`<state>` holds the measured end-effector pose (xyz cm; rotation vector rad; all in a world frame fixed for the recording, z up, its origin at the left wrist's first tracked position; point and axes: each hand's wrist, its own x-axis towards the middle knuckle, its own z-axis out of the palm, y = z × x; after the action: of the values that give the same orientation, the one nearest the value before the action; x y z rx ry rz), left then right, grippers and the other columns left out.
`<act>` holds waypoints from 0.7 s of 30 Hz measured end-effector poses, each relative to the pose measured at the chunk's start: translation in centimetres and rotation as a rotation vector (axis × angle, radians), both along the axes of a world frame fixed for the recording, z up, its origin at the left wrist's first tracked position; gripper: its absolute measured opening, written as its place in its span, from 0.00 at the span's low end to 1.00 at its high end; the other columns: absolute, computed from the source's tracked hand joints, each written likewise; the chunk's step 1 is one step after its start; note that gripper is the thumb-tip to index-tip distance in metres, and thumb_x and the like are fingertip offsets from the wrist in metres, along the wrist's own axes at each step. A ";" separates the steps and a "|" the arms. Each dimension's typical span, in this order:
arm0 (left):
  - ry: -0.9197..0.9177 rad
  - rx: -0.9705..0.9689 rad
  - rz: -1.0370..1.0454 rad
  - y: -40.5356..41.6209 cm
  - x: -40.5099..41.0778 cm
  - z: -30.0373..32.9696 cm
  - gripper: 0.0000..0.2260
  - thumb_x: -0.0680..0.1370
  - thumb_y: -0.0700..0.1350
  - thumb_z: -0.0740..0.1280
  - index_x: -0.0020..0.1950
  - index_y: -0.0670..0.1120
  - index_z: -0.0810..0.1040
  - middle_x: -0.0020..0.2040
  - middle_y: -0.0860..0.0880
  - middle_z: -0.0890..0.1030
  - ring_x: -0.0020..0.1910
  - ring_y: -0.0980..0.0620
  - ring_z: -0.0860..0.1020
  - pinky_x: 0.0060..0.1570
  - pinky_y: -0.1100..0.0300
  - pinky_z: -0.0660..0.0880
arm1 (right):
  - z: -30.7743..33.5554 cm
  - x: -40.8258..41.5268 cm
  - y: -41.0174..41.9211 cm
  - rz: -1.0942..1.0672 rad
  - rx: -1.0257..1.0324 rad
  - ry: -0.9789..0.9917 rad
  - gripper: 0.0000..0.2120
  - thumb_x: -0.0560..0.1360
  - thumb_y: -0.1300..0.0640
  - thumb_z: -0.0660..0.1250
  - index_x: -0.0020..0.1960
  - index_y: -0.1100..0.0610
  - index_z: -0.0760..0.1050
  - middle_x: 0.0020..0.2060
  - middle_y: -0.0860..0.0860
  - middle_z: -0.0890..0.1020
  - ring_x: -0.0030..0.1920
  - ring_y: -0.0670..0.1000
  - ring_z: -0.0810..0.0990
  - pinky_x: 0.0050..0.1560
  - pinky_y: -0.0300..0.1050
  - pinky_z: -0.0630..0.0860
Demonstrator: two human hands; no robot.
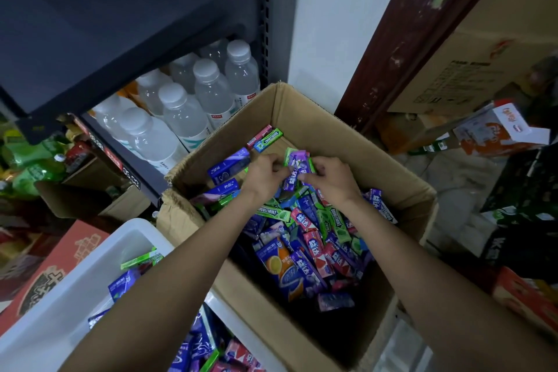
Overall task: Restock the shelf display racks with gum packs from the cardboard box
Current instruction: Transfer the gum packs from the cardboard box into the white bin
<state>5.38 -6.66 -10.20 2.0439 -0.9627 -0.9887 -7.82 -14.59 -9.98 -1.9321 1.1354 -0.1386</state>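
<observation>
- A bunch of purple gum packs (296, 167) is grasped by the left hand (265, 174) and right hand (330, 178), both grips curled round it.
- It is held above the box (302, 109) of loose packs.

Open cardboard box (308, 106) of jumbled gum packs (305, 238), purple packs (297, 169) uppermost.

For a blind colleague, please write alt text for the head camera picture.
Both hands, left and right, hold a bunch of purple gum packs over an open cardboard box full of mixed gum packs. A white bin with more gum stands at the left, water bottles on a shelf behind.
</observation>
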 end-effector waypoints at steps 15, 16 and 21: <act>0.146 -0.367 0.100 18.1 1.0 10.1 0.06 0.74 0.35 0.69 0.42 0.45 0.77 0.32 0.54 0.78 0.29 0.66 0.74 0.34 0.72 0.71 | 10.6 1.2 16.8 0.003 0.133 -0.403 0.04 0.73 0.62 0.70 0.46 0.55 0.80 0.40 0.60 0.84 0.40 0.47 0.80 0.46 0.53 0.79; 0.140 -0.363 0.108 19.9 1.0 10.0 0.04 0.74 0.35 0.70 0.43 0.43 0.77 0.33 0.53 0.77 0.29 0.67 0.74 0.34 0.73 0.70 | 10.5 1.2 18.9 0.010 0.158 -0.404 0.04 0.73 0.65 0.69 0.46 0.59 0.79 0.38 0.58 0.83 0.37 0.43 0.79 0.41 0.44 0.78; 0.113 -0.167 0.160 28.5 1.2 6.6 0.10 0.71 0.43 0.74 0.45 0.39 0.77 0.38 0.43 0.79 0.37 0.49 0.76 0.42 0.55 0.73 | 7.3 0.8 27.9 0.012 0.241 -0.331 0.15 0.72 0.67 0.69 0.58 0.65 0.75 0.48 0.63 0.81 0.39 0.45 0.78 0.43 0.42 0.73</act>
<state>6.56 21.81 -3.58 1.8741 -0.7827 -0.8979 -6.97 13.27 -2.65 -1.6304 0.8767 -0.2899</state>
